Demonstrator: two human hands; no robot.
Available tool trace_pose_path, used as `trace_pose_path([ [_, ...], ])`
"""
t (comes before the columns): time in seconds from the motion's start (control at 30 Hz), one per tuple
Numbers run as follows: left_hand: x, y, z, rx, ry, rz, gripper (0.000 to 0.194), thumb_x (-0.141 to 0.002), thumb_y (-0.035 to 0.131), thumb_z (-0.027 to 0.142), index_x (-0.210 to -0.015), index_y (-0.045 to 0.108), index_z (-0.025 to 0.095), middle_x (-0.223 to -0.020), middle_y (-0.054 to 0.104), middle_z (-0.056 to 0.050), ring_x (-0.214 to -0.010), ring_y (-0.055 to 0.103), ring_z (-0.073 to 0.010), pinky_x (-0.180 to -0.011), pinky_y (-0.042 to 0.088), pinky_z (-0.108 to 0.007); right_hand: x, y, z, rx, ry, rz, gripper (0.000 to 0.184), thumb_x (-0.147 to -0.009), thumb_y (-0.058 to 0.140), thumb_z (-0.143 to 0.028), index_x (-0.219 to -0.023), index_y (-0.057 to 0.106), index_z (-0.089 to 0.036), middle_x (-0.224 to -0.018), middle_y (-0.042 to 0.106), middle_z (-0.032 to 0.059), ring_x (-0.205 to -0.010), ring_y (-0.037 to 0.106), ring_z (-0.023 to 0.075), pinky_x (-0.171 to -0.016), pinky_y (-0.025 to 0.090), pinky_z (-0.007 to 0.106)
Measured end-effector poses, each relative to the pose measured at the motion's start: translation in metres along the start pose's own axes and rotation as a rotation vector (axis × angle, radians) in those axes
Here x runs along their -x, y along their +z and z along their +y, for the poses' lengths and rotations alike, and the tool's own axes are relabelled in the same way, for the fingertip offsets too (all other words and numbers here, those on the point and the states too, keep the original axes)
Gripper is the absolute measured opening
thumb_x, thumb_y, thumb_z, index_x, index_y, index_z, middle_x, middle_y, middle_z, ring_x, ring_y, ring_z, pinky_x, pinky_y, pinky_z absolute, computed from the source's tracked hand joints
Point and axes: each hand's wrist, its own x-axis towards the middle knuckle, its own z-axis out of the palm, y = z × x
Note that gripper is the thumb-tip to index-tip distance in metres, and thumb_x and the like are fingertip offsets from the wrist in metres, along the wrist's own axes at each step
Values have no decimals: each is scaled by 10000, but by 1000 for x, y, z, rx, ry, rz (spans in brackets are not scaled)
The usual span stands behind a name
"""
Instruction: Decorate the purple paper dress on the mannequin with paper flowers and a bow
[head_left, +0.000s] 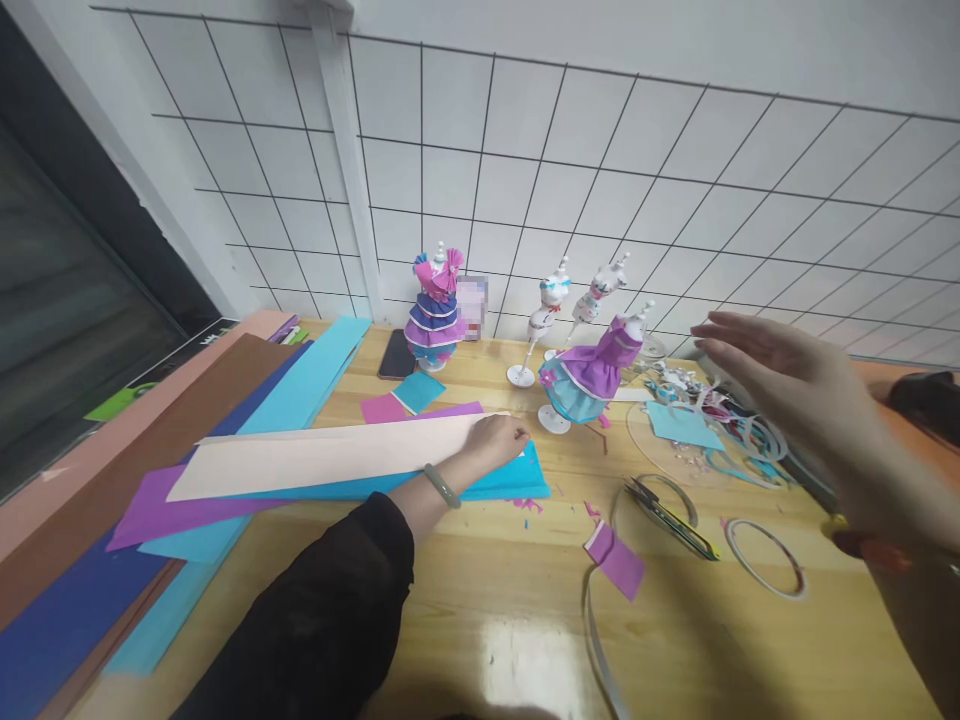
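My left hand (496, 442) rests over the right end of a pale pink paper strip (322, 455), its fingers curled closed. What lies inside the fingers is hidden. Under that strip are a blue sheet (510, 480) and a purple sheet (161, 508). Held up in the air on the right, my right hand (780, 375) has its fingers stretched out and nothing in it. Nearest below it is a pile of ribbons and trimmings (757, 435) with a light blue paper piece (682, 425). A small mannequin in a purple and light blue dress (592, 365) stands between the hands.
Behind stand a mannequin in a layered dress (436, 310) and two barer ones, including a white mannequin (553, 300). A phone (397, 355) lies at the back. Yellow-handled snips (679, 525), a ribbon ring (765, 558) and a purple scrap (619, 562) lie in front. Long brown paper (150, 450) lies left.
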Motion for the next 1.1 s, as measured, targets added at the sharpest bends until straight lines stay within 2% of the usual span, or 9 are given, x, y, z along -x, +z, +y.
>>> trace_pose_path([
  [0.1, -1, 0, 0, -11, 0, -3, 242, -797, 465, 337, -701, 656, 224, -753, 642, -23, -733, 582, -153, -611, 358, -235, 28, -13, 19, 68, 93, 9, 384, -801, 567, -415, -1134, 617, -231, -1077, 675, 72, -964, 626, 204, -791, 504, 313],
  [0.2, -1, 1, 0, -17, -1, -15, 255, -801, 468, 373, -722, 665, 231, -751, 645, -21, -741, 585, -154, -620, 364, -235, 65, -15, 47, 192, 158, -115, 342, -761, 567, -467, -1000, 668, -245, -1022, 693, 52, -889, 645, 226, -730, 510, 327],
  [0.3, -2, 3, 1, -18, -1, -29, 260, -805, 470, 410, -804, 680, 256, -815, 662, -14, -782, 593, -157, -647, 382, -236, 110, -2, 72, 192, 112, -346, 321, -785, 532, -461, -942, 671, -218, -974, 699, 75, -832, 650, 227, -624, 509, 290],
  [0.37, -3, 4, 1, -19, 2, -33, 266, -803, 472, 433, -867, 679, 279, -873, 670, -2, -812, 596, -159, -659, 393, -239, 140, 11, 81, 146, 65, -486, 303, -824, 485, -425, -944, 662, -212, -951, 697, 87, -812, 649, 221, -666, 509, 309],
  [0.5, -2, 6, 2, -29, 9, -33, 288, -796, 476, 468, -941, 666, 306, -946, 670, 14, -868, 598, -169, -691, 412, -248, 178, 39, 86, 130, 29, -584, 258, -847, 453, -376, -933, 648, -230, -1022, 666, 96, -906, 622, 241, -782, 480, 361],
  [0.63, 0, 6, 3, -55, 13, -19, 302, -789, 494, 459, -975, 660, 288, -979, 663, -7, -902, 595, -187, -742, 424, -267, 188, 60, 91, 170, 168, -444, 300, -789, 504, -348, -1015, 617, -187, -1007, 648, 115, -908, 599, 263, -798, 457, 387],
  [0.8, 2, 7, 4, -78, 31, -2, 292, -787, 505, 422, -1001, 652, 287, -970, 654, -13, -906, 589, -187, -762, 427, -274, 186, 66, 87, -66, 362, -560, 365, -780, 477, -328, -1072, 607, -152, -820, 679, 57, -773, 624, 215, -704, 470, 316],
  [0.93, 3, 7, 5, -87, 40, 2, 296, -784, 510, 419, -1004, 653, 283, -951, 649, -19, -886, 587, -182, -758, 426, -269, 184, 48, 88, -155, 454, -566, 406, -740, 504, -327, -1077, 615, -131, -760, 682, 46, -698, 627, 206, -608, 460, 287],
  [1.1, 3, 8, 3, -79, 49, -3, 299, -791, 495, 414, -1009, 648, 278, -963, 643, -17, -896, 581, -179, -766, 421, -269, 187, 6, 104, 125, 525, -563, 353, -728, 497, -344, -992, 646, -164, -598, 646, 17, -556, 596, 202, -514, 408, 289],
])
